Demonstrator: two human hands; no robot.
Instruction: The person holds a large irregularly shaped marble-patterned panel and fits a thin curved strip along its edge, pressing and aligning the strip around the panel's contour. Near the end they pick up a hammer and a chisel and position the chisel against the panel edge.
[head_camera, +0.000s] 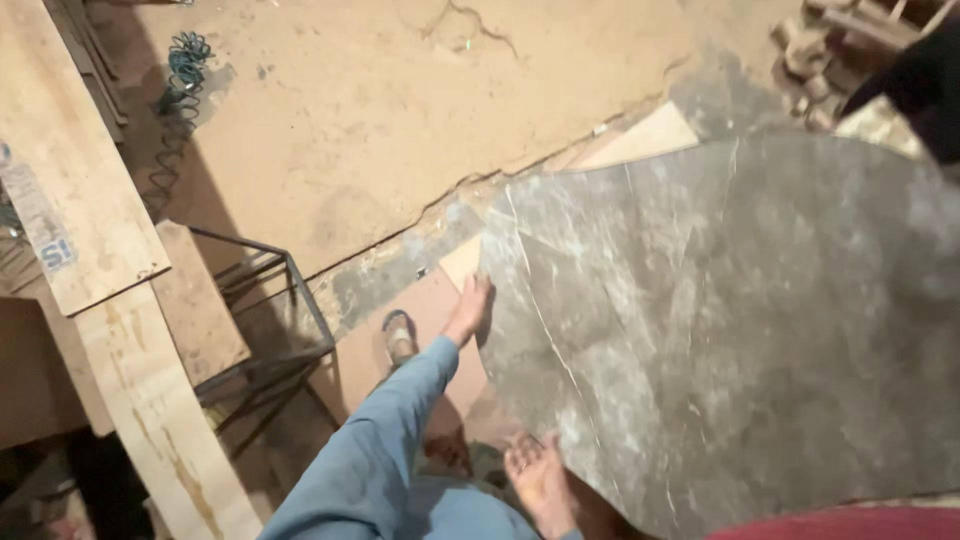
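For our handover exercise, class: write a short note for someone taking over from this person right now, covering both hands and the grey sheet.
Left hand: on the left edge of the grey marble-patterned sheet; grip unclear.
Right hand: open, palm up, at the sheet's lower edge.
Sheet: large, over the sandy floor, near a wire frame and wooden boards.
Done: both hands at the sheet.
Left: probably a firm two-handed hold.

Left hand (470, 312) grips the edge of a grey marble-look sheet (740, 330); right hand (540, 482) under its lower edge. Sandalled foot (400, 338) on the floor (380, 110), planks (70, 190) left.
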